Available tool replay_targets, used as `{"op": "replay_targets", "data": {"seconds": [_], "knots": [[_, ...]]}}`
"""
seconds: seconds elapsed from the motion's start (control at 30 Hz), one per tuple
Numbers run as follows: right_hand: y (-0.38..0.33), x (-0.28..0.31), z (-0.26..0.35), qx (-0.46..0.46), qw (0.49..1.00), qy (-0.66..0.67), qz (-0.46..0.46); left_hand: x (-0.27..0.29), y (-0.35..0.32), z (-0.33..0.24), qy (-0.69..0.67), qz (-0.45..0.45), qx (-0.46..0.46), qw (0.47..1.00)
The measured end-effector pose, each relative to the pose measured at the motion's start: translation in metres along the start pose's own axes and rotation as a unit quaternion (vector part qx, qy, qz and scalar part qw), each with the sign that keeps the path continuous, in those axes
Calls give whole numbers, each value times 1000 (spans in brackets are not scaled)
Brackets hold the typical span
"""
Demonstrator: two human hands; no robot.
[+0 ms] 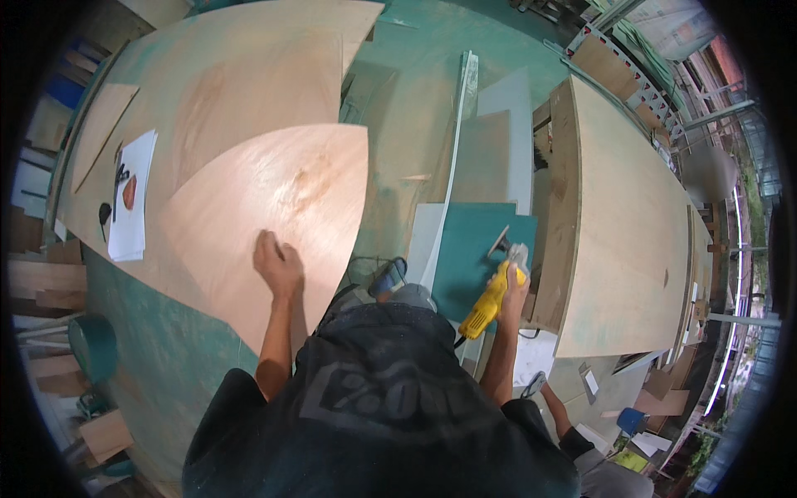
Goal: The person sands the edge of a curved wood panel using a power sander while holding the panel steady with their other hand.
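Observation:
My right hand [514,292] is wrapped round a yellow angle grinder [481,312]. The grinder's disc end points up and away from me, over a dark green board. Off to the left lies a pale plywood panel [274,187] with curved edges, resting on a wide plywood-topped table [266,50]. Against the near part of that panel is my left hand [279,266], its fingers curled in. Whether anything small sits inside those fingers cannot be made out.
Papers [133,195] with small dark items lie on the table's left. Between the tables are a green board [473,257] and a long metal strip [457,137]. A second plywood-topped bench [623,224] stands right. Another person's arm [556,411] shows at lower right.

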State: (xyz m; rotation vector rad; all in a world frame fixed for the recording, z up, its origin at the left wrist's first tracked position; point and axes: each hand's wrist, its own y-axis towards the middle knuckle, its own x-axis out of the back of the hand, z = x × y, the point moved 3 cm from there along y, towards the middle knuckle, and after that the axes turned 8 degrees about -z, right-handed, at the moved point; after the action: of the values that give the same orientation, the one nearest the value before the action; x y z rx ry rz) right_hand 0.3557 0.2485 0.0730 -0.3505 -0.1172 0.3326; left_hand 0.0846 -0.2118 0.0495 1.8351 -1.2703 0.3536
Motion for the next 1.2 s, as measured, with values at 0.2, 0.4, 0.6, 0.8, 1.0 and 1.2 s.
{"op": "replay_targets", "data": {"seconds": [0.2, 0.4, 0.6, 0.8, 1.0, 1.2], "knots": [[-39, -23, -10, -97, 973, 146, 150, 84, -19, 67, 153, 20, 111, 982], [-132, -31, 1, -136, 943, 239, 188, 92, -28, 100, 199, 8, 200, 959], [-221, -17, -2, -78, 966, 210, 127, 100, -6, 76, 243, 141, 273, 920], [-243, -15, -39, -111, 962, 186, 169, 88, -14, 41, 242, 234, 263, 904], [-268, -37, -71, -141, 960, 173, 168, 74, -28, 13, 229, 320, 218, 893], [-306, -37, -106, -198, 957, 121, 173, 43, -39, 29, 172, 231, -71, 955]]}}
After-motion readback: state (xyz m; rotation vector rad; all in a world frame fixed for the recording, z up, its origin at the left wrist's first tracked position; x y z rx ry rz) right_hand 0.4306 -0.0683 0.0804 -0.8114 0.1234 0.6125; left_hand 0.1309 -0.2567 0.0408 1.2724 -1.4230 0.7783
